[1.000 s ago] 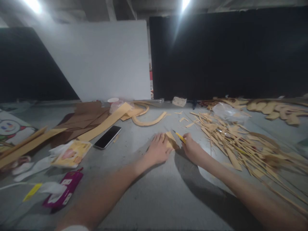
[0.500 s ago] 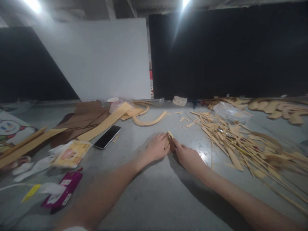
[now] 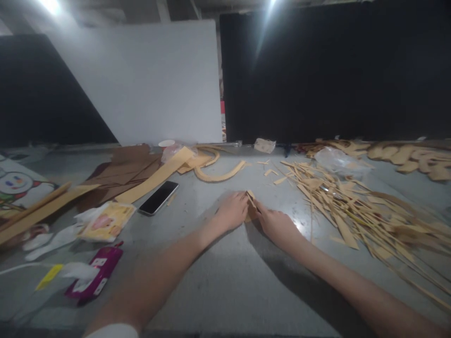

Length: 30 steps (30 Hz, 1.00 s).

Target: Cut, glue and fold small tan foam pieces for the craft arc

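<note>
My left hand (image 3: 231,211) rests on the grey table (image 3: 225,281) and pins a small tan cardboard piece (image 3: 251,195) with its fingertips. My right hand (image 3: 274,222) meets it from the right, fingers closed around a thin utility knife whose handle is mostly hidden in the fist; its tip touches the cardboard piece. The two hands almost touch at the middle of the table.
A heap of cardboard strips and offcuts (image 3: 348,202) spreads to the right. A black phone (image 3: 158,197), a long cardboard strip (image 3: 155,178), brown sheets (image 3: 123,169) and a curved piece (image 3: 220,174) lie at left and back. A magenta packet (image 3: 95,272) lies near left.
My right hand moved left and nearer to me, closing in on the cardboard piece; the yellow knife handle seen a second ago is now hidden. My left hand barely shifted.
</note>
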Each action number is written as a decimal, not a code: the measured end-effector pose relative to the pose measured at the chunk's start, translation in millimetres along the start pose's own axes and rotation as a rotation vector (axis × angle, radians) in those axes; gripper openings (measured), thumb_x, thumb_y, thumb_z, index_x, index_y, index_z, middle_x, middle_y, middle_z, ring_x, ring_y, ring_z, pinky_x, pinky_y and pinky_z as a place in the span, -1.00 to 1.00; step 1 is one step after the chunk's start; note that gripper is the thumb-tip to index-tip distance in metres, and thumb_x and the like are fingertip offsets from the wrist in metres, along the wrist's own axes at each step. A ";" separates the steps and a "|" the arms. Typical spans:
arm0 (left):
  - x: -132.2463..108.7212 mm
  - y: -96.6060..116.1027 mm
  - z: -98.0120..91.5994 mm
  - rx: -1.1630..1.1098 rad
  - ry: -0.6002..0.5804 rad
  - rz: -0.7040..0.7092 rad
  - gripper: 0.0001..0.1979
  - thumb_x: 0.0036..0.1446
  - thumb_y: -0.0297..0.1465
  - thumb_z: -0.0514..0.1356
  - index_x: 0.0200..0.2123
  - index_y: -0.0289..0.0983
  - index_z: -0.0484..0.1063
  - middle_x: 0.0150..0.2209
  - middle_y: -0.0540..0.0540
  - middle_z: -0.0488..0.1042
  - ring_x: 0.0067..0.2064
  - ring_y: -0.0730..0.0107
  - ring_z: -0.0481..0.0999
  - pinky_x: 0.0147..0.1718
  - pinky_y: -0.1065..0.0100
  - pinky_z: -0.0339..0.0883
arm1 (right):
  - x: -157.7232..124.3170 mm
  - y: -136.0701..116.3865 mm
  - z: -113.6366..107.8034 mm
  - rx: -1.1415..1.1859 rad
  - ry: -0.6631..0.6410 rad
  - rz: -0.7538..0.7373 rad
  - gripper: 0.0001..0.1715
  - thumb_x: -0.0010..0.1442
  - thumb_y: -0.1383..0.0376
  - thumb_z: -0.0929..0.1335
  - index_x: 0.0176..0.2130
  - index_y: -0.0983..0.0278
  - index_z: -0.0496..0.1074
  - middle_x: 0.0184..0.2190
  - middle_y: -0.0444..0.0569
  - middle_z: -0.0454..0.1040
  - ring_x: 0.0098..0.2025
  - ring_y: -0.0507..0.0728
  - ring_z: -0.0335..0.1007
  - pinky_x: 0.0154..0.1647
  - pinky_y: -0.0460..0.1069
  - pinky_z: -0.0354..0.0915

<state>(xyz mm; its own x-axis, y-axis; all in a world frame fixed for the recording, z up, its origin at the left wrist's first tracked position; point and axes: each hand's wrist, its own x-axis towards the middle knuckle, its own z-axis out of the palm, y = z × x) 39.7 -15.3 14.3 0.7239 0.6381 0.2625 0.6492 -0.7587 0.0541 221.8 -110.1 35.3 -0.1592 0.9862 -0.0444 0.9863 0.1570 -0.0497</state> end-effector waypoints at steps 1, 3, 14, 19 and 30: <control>0.3 0.4 -0.4 0.008 -0.005 -0.001 -0.65 0.48 -0.42 0.02 0.18 -0.38 0.47 0.26 -0.32 0.51 0.26 0.03 0.48 0.27 0.08 0.35 | -1.0 -0.2 -0.8 0.001 0.004 -0.004 -0.35 0.58 0.28 0.12 0.55 0.23 0.05 -0.18 0.20 0.71 -0.21 0.33 0.72 -0.30 0.02 0.38; 0.7 1.2 -1.3 0.014 -0.013 0.003 -0.66 0.49 -0.42 0.02 0.15 -0.37 0.48 0.24 -0.32 0.51 0.26 0.03 0.48 0.26 0.07 0.35 | -3.7 -0.6 -1.9 0.009 0.012 -0.010 -0.35 0.57 0.31 0.13 0.54 0.24 0.08 -0.20 0.21 0.71 -0.23 0.33 0.72 -0.33 0.01 0.36; 0.7 0.7 -3.4 0.052 -0.018 0.016 -0.70 0.51 -0.39 -0.01 0.00 -0.32 0.52 0.14 -0.29 0.55 0.16 0.03 0.52 0.17 0.08 0.39 | -47.8 6.7 5.3 0.057 0.078 -0.010 -0.40 0.56 0.30 0.19 0.49 0.22 0.20 -0.36 0.09 0.71 -0.36 0.29 0.70 -0.47 -0.05 0.16; 0.3 -1.0 -0.4 0.053 -0.010 0.021 -0.71 0.49 -0.39 0.03 0.05 -0.34 0.51 0.21 -0.32 0.52 0.22 0.03 0.49 0.23 0.08 0.36 | -88.6 8.5 8.5 0.095 0.067 -0.011 -0.39 0.53 0.31 0.20 0.49 0.17 0.21 -0.35 0.05 0.72 -0.37 0.28 0.71 -0.50 -0.03 0.13; -3.6 -1.5 -9.6 0.003 -0.061 -0.003 -0.66 0.52 -0.29 0.04 0.10 -0.36 0.50 0.31 -0.34 0.48 0.26 0.00 0.49 0.27 0.05 0.34 | -116.1 64.3 18.4 0.055 0.205 0.101 -0.31 0.52 0.26 0.16 0.54 0.09 0.11 -0.20 0.08 0.69 -0.43 0.20 0.63 -0.47 -0.04 0.23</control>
<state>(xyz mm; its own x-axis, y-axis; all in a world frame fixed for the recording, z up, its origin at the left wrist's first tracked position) 33.9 -17.8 22.6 0.7345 0.6474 0.2032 0.6522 -0.7563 0.0523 302.9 -215.5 18.9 -0.0422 0.9876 0.1513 0.9922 0.0592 -0.1098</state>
